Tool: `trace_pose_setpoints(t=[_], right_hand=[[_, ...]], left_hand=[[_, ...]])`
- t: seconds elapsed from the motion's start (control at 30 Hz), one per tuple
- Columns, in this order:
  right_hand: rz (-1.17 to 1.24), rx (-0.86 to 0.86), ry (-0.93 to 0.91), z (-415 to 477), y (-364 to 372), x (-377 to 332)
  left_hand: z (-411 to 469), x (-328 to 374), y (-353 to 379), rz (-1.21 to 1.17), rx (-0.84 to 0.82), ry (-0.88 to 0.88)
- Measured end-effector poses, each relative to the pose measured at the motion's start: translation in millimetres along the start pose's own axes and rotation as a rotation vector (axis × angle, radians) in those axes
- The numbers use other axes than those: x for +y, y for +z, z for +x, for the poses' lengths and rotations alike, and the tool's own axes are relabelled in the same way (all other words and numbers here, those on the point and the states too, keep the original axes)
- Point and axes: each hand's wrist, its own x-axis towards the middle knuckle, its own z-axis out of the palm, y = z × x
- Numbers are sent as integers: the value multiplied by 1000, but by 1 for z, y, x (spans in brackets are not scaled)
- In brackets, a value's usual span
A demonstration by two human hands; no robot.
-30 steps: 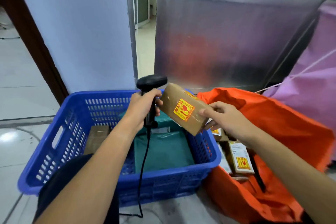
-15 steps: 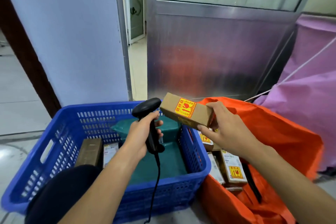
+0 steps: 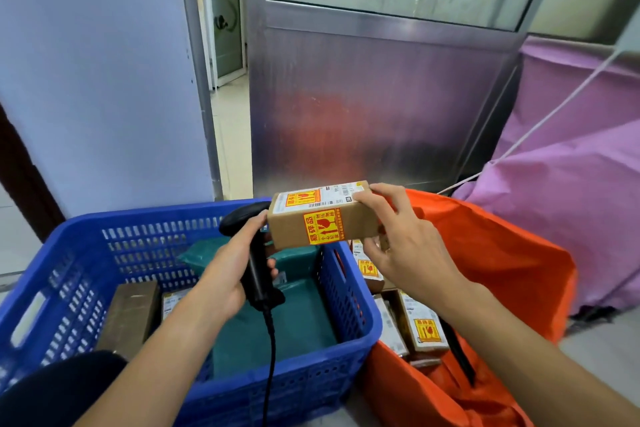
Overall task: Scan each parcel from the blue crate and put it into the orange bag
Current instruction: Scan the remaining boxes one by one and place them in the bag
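Head view, left to right: a blue crate (image 3: 104, 218) is seen on the floor with four parcels left in it, as far as can be counted: one brown box (image 3: 131, 312), one white-labelled parcel (image 3: 173, 302) partly hidden beside it, and two teal mailers (image 3: 287, 319). One black corded scanner (image 3: 255, 265) is gripped by its handle in the left hand (image 3: 225, 274), fingers wrapped round it, its head raised just beside the single cardboard parcel (image 3: 322, 222) now in hand. That parcel, marked with two yellow-and-red stickers, is held in the air above the crate's right wall, clasped at its right end by the fingers of the right hand (image 3: 408, 253), its white barcode label turned upward. At right, the orange bag (image 3: 502, 253) is shown open and touching the crate, with at least three stickered boxes (image 3: 420, 324) already laid inside; more may be hidden. One purple bag (image 3: 571, 184) is seen behind. The task is judged roughly half done: this parcel is yet to be dropped into the bag, and the crate's four are yet to be scanned.
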Motion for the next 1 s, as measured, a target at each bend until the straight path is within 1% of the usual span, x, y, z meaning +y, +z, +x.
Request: trace_pose_setpoints(t=[0.07,0.23,0.43,0.5,0.57,0.67,0.73,0.8,0.83,0.9,1.0], right_hand=[[1,-6,7,0,3,-3],[-12,-58,20,-1,8,-13],[-29,-122,8,-3,16,-11],[18,-151,24,-6,21,-12],[94,-136,78,-9,24,-14],[313,2,208,-8,26,-19],[561,58,403,-2,24,-24],[776,42,590,4,19,-26],[836,11,624,6,17,-25],[874,-48,638,6,15,-25],[980,-51,661,5,18,-24]], left_hand=[[1,1,-3,24,7,9],[-1,6,-4,59,88,84],[1,8,-7,93,69,149],[-1,6,-4,106,68,164],[-1,5,-2,104,93,166],[-3,2,-1,72,100,151],[-6,1,0,30,94,136],[-8,1,2,-4,93,136],[-9,1,4,-18,96,140],[-10,-1,6,-41,111,140],[-12,-2,8,-19,100,122]])
